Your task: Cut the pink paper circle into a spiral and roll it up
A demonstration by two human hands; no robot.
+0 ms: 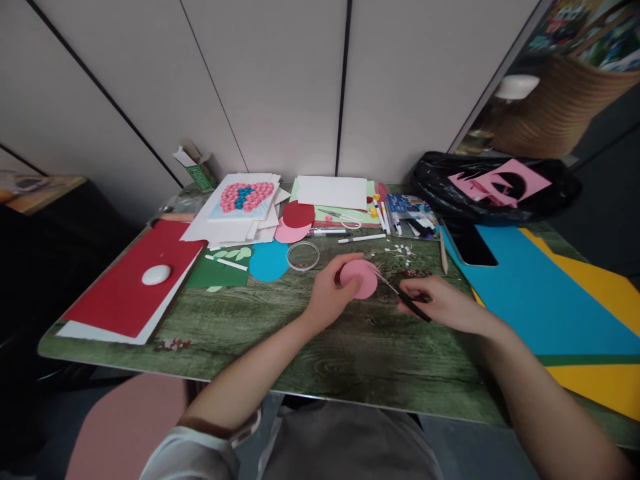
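the left hand [327, 290] pinches a pink paper circle [361, 278] just above the green table [280, 333]. the right hand [443, 303] grips a thin dark tool [403, 295], its tip touching the circle's edge.

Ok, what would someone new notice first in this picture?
Mid-table, the left hand holds a pink paper circle while the right hand brings a thin dark tool to its edge. Bright blue paper over yellow sheets fills the right side, and a red sheet lies at left.
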